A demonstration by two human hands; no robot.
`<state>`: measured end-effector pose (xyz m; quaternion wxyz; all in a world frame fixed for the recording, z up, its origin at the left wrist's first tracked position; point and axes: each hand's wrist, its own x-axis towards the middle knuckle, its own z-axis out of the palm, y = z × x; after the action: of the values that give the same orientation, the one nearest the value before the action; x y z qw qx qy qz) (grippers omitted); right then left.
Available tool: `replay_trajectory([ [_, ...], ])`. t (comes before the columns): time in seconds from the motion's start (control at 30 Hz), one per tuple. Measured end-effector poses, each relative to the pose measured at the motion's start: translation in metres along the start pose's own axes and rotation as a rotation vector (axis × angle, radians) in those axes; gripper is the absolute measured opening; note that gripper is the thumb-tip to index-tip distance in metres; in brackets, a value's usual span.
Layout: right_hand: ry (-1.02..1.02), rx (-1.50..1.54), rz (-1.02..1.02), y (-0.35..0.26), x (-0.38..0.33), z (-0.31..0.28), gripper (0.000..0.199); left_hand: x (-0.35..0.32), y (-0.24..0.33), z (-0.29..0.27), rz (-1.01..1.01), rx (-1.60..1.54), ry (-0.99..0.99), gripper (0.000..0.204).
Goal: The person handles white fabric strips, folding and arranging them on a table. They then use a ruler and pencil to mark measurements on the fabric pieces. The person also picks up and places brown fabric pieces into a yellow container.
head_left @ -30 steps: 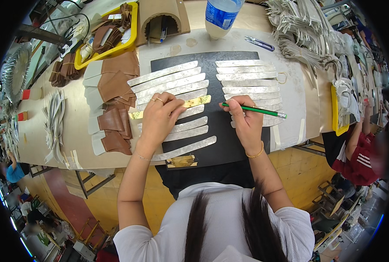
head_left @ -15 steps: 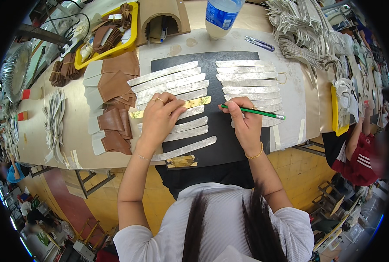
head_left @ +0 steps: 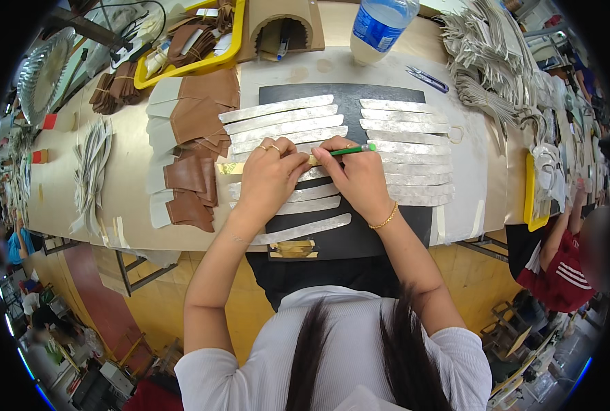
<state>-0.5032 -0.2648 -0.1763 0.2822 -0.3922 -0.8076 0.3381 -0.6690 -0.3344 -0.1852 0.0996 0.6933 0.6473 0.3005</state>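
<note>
My left hand [head_left: 269, 179] presses a yellow patterned strip [head_left: 230, 168] down with its fingers drawn together. The strip lies along the left column of silvery-grey strips [head_left: 288, 125], partly hidden under my fingers. Closed around a green pencil [head_left: 349, 151], my right hand [head_left: 359, 181] rests close beside my left fingertips. The pencil's blunt end points right; its tip is hidden behind my fingers. Both hands are over a black board [head_left: 407, 222], which also carries a right column of similar strips [head_left: 409, 148].
Brown and pale leather pieces [head_left: 194, 175] lie left of the board, below a yellow tray [head_left: 235, 41]. A bottle [head_left: 380, 31] and thread snips [head_left: 428, 79] lie beyond it. Bundled pale strips [head_left: 483, 61] are heaped at far right. A co-worker's red sleeve [head_left: 564, 277] shows at right.
My right hand has moved left with the pencil, from near the right column to beside my left fingertips. The whole view has shifted slightly.
</note>
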Motion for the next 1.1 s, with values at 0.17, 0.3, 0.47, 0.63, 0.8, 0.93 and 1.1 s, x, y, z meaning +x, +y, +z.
replay_trajectory([
  [0.17, 0.015, -0.069, -0.074, 0.002, 0.002, 0.004, 0.019, -0.001, -0.001, 0.000, 0.002, 0.017, -0.013, 0.014],
  [0.3, -0.021, -0.125, -0.081, -0.002, 0.004, 0.001, 0.020, -0.001, 0.000, -0.001, -0.003, 0.009, -0.014, 0.013],
  [0.47, -0.028, -0.034, -0.042, -0.001, 0.002, 0.000, 0.018, -0.001, -0.001, -0.001, -0.014, -0.001, -0.022, 0.013],
  [0.63, 0.139, 0.241, 0.037, 0.006, 0.001, -0.015, 0.020, 0.002, -0.004, -0.006, -0.096, -0.144, -0.084, 0.013],
  [0.8, 0.195, 0.450, 0.214, 0.016, -0.007, -0.042, 0.022, 0.011, -0.008, -0.010, -0.135, -0.133, -0.018, 0.016],
  [0.93, 0.197, 0.384, 0.210, 0.024, -0.016, -0.046, 0.021, 0.011, -0.012, -0.006, -0.116, -0.104, -0.017, 0.017],
  [1.1, 0.191, 0.363, 0.196, 0.024, -0.022, -0.044, 0.021, 0.010, -0.010, -0.005, -0.147, -0.109, -0.033, 0.015],
])
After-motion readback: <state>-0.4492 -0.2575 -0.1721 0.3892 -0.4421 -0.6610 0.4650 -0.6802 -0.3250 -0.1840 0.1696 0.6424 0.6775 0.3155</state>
